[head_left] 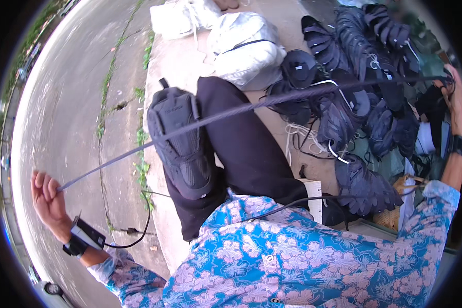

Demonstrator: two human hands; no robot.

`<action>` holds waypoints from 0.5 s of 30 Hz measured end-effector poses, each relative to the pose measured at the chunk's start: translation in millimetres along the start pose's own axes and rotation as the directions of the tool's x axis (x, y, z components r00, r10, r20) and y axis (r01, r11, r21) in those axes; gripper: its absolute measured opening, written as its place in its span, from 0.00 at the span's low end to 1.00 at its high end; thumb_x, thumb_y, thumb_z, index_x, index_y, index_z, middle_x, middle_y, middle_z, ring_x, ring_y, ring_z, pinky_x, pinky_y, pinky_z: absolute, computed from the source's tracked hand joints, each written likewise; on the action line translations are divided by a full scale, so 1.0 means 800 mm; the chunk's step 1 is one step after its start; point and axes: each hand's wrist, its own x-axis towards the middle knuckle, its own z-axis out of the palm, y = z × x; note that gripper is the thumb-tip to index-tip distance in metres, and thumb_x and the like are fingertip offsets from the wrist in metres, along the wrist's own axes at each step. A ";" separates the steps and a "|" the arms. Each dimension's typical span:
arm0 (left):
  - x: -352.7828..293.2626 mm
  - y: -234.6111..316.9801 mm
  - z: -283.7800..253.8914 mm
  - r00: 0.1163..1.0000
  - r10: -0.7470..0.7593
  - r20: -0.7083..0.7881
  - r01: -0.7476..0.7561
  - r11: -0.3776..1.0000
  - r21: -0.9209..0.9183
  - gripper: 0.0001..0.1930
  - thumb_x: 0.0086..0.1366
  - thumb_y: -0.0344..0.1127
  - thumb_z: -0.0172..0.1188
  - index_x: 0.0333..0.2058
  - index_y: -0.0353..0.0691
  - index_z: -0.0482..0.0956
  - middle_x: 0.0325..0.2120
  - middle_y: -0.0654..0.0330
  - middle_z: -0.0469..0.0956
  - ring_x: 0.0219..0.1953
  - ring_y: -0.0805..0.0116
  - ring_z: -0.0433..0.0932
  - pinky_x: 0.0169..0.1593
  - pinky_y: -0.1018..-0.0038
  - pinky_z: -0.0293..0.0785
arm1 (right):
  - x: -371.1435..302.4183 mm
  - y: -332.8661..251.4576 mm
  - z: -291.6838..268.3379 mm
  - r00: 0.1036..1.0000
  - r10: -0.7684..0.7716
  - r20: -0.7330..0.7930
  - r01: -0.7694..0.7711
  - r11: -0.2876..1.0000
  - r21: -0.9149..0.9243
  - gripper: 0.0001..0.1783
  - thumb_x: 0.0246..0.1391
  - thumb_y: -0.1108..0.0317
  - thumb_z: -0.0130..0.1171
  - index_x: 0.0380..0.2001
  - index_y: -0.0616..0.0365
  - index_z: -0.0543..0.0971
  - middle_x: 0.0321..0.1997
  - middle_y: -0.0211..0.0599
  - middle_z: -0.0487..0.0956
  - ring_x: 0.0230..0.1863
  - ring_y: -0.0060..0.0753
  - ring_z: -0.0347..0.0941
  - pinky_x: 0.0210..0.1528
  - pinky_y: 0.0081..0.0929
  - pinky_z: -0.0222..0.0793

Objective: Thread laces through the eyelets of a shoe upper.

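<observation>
A long dark grey shoelace (pixel 251 107) is stretched taut across the view, passing above my lap. My left hand (pixel 50 200), far out to the left, pinches one end with curled fingers. At the far right, my right hand (pixel 453 95) is closed on the other end, though its fingertips are partly hidden near the dark rim. A black shoe upper (pixel 179 133) with a mesh part and a pull tab rests on my left thigh, below the lace. No laces can be made out in its front part.
Many dark shoe uppers (pixel 367 192) lie heaped to my right, with loose white cords (pixel 313 137) among them. Two white sacks (pixel 246 46) stand ahead. A white box (pixel 313 199) sits by my right hip. Cables run from my wrist devices. Pavement with weeds lies left.
</observation>
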 end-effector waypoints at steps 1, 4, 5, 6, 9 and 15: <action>0.008 -0.038 0.019 0.992 -0.117 0.053 0.110 0.986 0.125 0.12 0.74 0.34 0.37 0.32 0.37 0.67 0.19 0.68 0.58 0.14 0.79 0.49 0.16 0.80 0.47 | -0.004 0.017 -0.042 0.994 -0.083 -0.074 0.004 0.692 -0.722 0.16 0.57 0.69 0.51 0.50 0.56 0.73 0.36 0.27 0.75 0.32 0.24 0.72 0.35 0.17 0.66; -0.038 -0.111 0.069 0.881 -0.471 -0.033 0.412 0.732 0.543 0.17 0.73 0.46 0.42 0.37 0.40 0.73 0.13 0.70 0.60 0.10 0.83 0.50 0.12 0.81 0.46 | -0.085 0.090 0.132 0.807 0.292 0.513 0.341 0.479 -0.809 0.26 0.24 0.75 0.70 0.37 0.55 0.78 0.28 0.37 0.77 0.32 0.40 0.75 0.35 0.34 0.71; -0.044 -0.130 0.095 0.815 -0.579 0.024 0.402 0.594 0.697 0.18 0.73 0.47 0.44 0.35 0.39 0.74 0.13 0.70 0.62 0.11 0.83 0.52 0.13 0.80 0.47 | -0.114 0.070 0.210 0.721 0.498 0.482 0.500 0.108 -0.859 0.29 0.20 0.76 0.71 0.36 0.56 0.78 0.35 0.41 0.78 0.39 0.48 0.75 0.39 0.39 0.71; -0.053 -0.148 0.120 0.732 -0.680 0.036 0.358 0.430 0.829 0.19 0.72 0.48 0.45 0.33 0.39 0.76 0.13 0.70 0.64 0.12 0.84 0.53 0.14 0.80 0.48 | -0.149 0.048 0.289 0.708 0.443 0.549 0.475 0.277 -0.835 0.30 0.21 0.75 0.71 0.39 0.58 0.77 0.38 0.40 0.77 0.44 0.47 0.74 0.44 0.38 0.70; -0.078 -0.177 0.166 0.636 -0.769 0.067 0.274 0.305 0.912 0.22 0.72 0.47 0.47 0.29 0.34 0.78 0.12 0.70 0.62 0.15 0.82 0.59 0.19 0.80 0.51 | -0.212 -0.001 0.472 0.529 -0.193 0.826 0.686 0.671 -0.283 0.23 0.39 0.80 0.58 0.45 0.61 0.75 0.47 0.43 0.75 0.50 0.48 0.72 0.54 0.32 0.67; -0.091 -0.168 0.197 0.590 -0.802 0.087 0.288 0.311 0.906 0.18 0.71 0.42 0.51 0.28 0.34 0.78 0.15 0.69 0.67 0.18 0.81 0.64 0.22 0.80 0.58 | -0.348 -0.126 0.688 0.124 -0.528 0.840 -0.323 0.779 0.537 0.23 0.67 0.59 0.46 0.57 0.65 0.68 0.38 0.40 0.79 0.39 0.26 0.76 0.46 0.23 0.71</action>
